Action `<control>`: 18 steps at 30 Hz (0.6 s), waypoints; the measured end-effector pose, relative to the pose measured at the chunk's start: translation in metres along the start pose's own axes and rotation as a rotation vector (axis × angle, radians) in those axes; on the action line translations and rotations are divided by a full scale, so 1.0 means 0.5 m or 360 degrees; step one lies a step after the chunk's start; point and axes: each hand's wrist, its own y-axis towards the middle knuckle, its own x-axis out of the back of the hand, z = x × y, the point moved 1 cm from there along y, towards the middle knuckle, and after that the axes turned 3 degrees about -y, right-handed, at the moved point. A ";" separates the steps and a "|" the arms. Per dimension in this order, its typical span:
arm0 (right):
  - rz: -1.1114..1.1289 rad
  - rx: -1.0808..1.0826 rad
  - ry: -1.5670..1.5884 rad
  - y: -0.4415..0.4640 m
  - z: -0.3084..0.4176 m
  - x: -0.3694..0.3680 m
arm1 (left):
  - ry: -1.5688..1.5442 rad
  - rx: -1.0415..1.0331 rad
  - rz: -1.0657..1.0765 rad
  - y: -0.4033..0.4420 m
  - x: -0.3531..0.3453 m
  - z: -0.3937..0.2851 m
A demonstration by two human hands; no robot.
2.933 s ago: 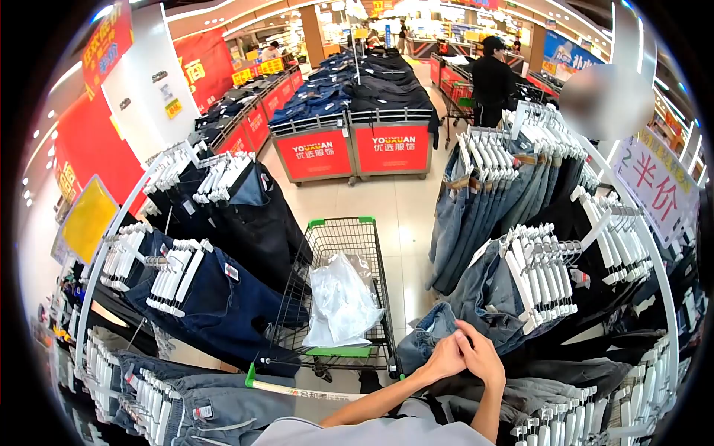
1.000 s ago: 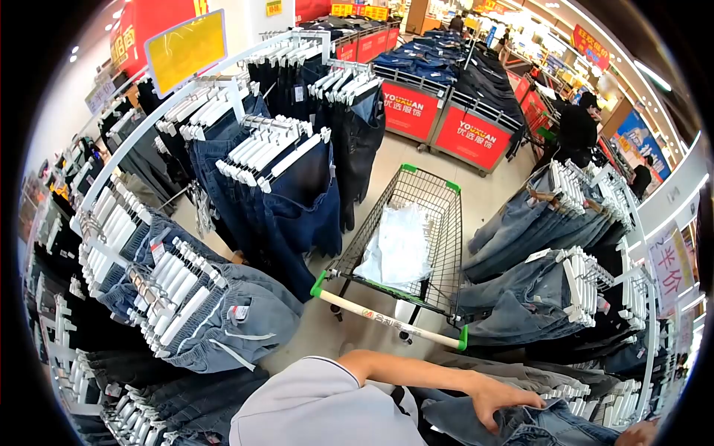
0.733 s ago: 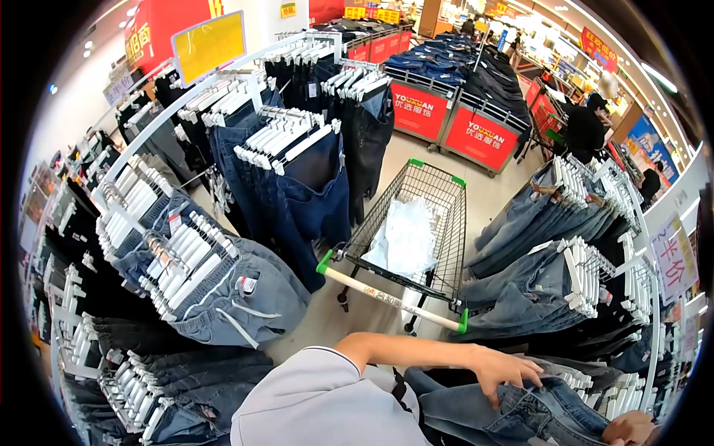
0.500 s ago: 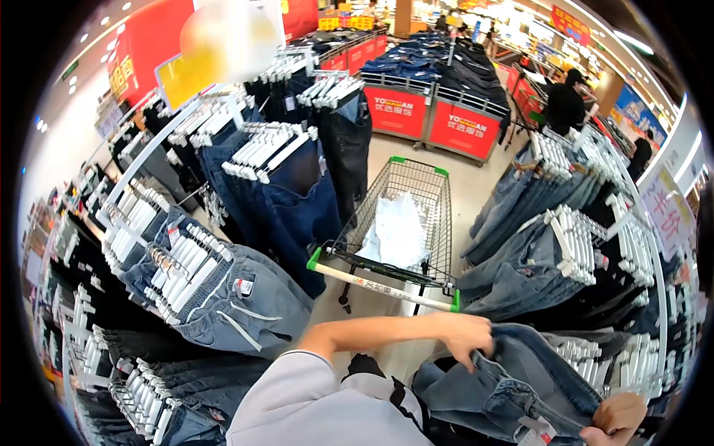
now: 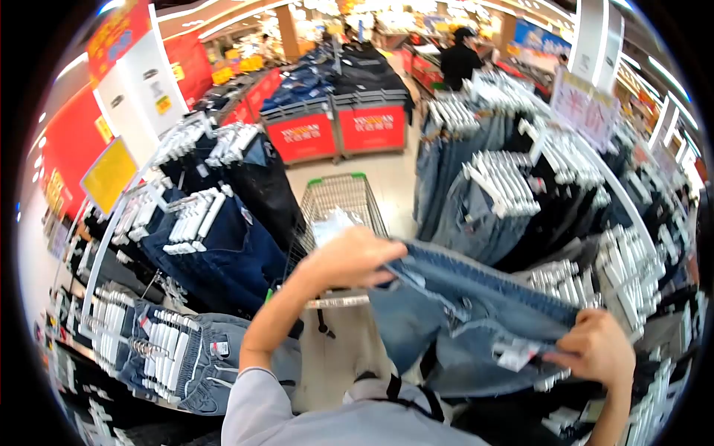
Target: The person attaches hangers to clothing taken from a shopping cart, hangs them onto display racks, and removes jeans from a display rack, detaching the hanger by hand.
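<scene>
A pair of blue denim jeans (image 5: 476, 320) is stretched out by the waistband in front of my body. My left hand (image 5: 353, 259) grips one end of the waistband, fingers closed round the cloth. At the other end, my right hand (image 5: 595, 346) pinches the waistband near a white tag (image 5: 515, 354). The legs of the jeans hang down toward my lap, and their lower ends are out of sight. Beyond my left hand stands a shopping cart (image 5: 343, 189) with something white (image 5: 332, 225) inside, partly hidden by my forearm.
Racks of hung jeans (image 5: 476, 197) line the right side, and dark trousers (image 5: 216, 245) hang on the left. Grey drawstring pants (image 5: 223, 364) hang close by my left elbow. Red bins (image 5: 301, 137) piled with jeans stand ahead. A person in black (image 5: 459, 59) is farther back.
Both hands have lifted the jeans up and pulled the waistband wide between them. The view has tilted up and turned right, so the cart sits farther left and partly behind my arm.
</scene>
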 end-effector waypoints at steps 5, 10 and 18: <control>-0.0355 -0.0018 -0.0012 -0.007 -0.047 0.006 | 0.0002 -0.0116 -0.0243 0.039 0.053 0.036; -0.0648 -0.0129 0.0119 -0.012 -0.074 0.002 | -0.0151 0.0166 -0.0246 0.069 0.112 0.022; -0.0815 -0.0500 -0.0436 0.009 -0.089 0.024 | -0.0016 -0.0020 -0.0240 0.138 0.116 0.051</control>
